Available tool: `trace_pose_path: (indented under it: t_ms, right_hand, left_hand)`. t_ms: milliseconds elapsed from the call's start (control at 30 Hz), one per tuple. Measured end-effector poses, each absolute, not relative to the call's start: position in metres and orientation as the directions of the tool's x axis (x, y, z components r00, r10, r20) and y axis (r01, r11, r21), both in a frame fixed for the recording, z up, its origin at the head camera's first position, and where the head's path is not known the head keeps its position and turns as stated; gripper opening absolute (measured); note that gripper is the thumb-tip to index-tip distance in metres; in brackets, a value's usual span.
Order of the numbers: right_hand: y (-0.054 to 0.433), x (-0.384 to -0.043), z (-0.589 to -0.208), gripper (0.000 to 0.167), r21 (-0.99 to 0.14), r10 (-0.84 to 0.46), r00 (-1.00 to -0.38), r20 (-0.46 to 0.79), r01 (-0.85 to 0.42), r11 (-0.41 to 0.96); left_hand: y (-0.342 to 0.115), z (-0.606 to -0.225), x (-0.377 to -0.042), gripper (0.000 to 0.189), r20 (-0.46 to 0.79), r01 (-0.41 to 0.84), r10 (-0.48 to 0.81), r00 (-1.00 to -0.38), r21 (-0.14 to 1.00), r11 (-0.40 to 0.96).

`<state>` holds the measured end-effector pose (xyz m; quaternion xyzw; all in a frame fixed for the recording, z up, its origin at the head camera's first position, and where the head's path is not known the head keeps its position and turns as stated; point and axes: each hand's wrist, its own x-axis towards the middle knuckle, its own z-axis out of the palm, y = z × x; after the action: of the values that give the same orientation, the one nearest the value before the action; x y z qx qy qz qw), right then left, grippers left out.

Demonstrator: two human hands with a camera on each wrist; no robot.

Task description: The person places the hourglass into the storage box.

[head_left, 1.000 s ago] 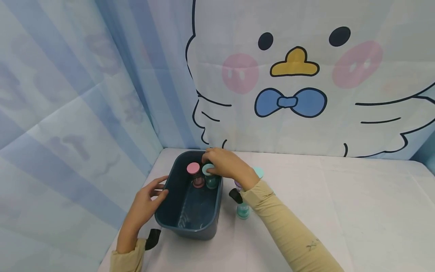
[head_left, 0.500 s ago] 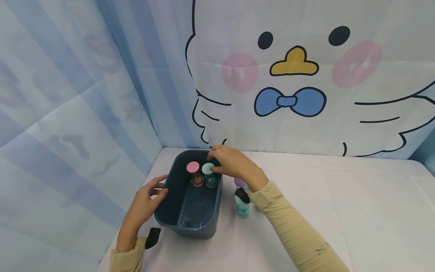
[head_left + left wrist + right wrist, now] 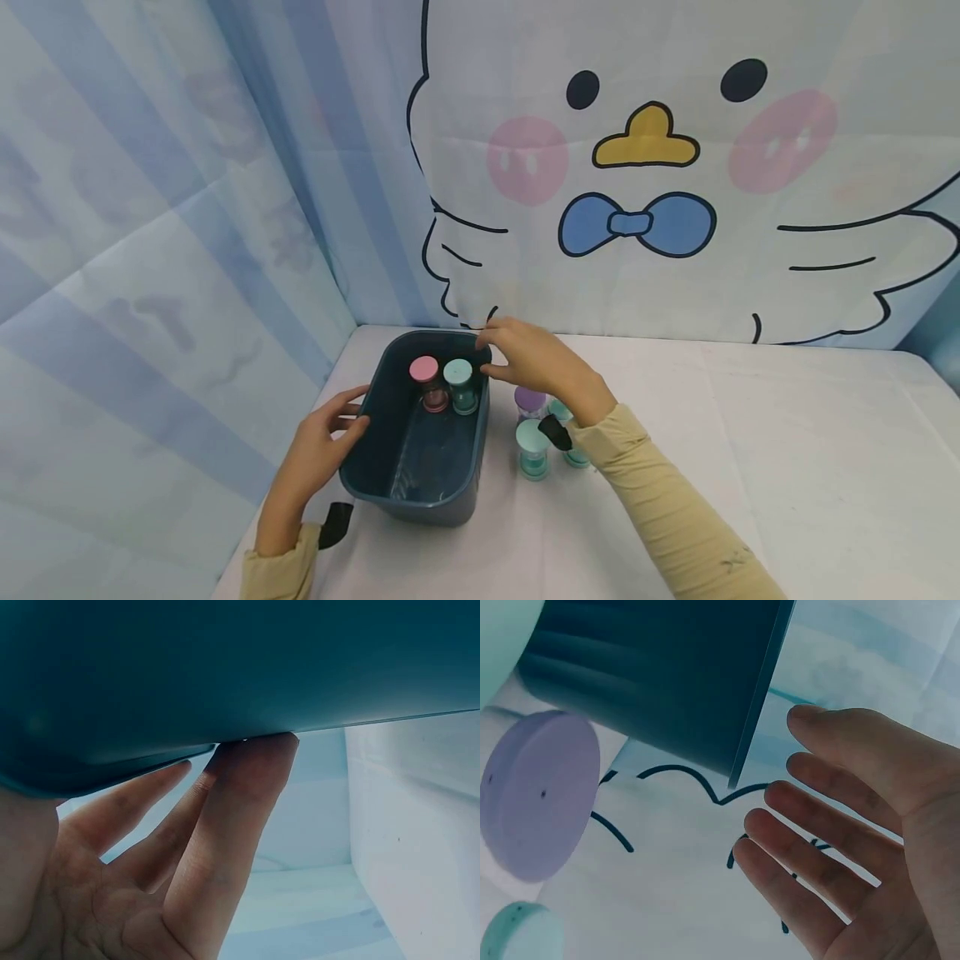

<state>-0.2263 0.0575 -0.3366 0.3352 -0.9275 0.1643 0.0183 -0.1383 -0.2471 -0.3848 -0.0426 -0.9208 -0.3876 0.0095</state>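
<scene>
A dark blue plastic bin (image 3: 412, 462) stands on the table. My left hand (image 3: 318, 454) rests against its left side, fingertips touching the outer wall (image 3: 247, 682) in the left wrist view. Inside, toward the far end, a small jar with a pink lid (image 3: 424, 369) stands upright beside a small jar with a mint lid (image 3: 458, 372). My right hand (image 3: 536, 358) is at the bin's far right rim with its fingers spread and nothing in them. In the right wrist view the palm (image 3: 870, 900) is bare.
Right of the bin stand a purple-lidded jar (image 3: 530, 400), a mint-lidded jar (image 3: 533, 446) and another mint jar (image 3: 576, 458) partly behind the right wrist's black strap piece (image 3: 556, 432). A printed cloth backdrop (image 3: 637, 292) closes off the table's far side.
My right hand has let go of the mint-lidded jar inside the bin and moved right, up to the rim. More of the jars outside now shows. The left hand has stayed put.
</scene>
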Motion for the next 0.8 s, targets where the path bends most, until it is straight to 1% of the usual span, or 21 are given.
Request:
trace_pose_path:
  t_ms: [200, 433, 800]
  right_hand:
    - [0.070, -0.224, -0.337, 0.033, -0.306, -0.585, -0.798, 0.142, -0.598, 0.741]
    - [0.087, -0.222, -0.340, 0.031, -0.301, -0.582, -0.797, 0.163, -0.602, 0.740]
    - [0.109, -0.218, -0.347, 0.032, -0.328, -0.563, -0.809, 0.167, -0.585, 0.742]
  left_hand:
    - [-0.247, -0.384, -0.139, 0.048, 0.045, 0.080, 0.068, -0.997, 0.711, 0.698]
    - [-0.247, -0.383, -0.138, 0.048, 0.040, 0.077, 0.069, -0.997, 0.710, 0.700]
    - [-0.246, -0.383, -0.138, 0.048, 0.039, 0.078, 0.071, -0.997, 0.714, 0.695]
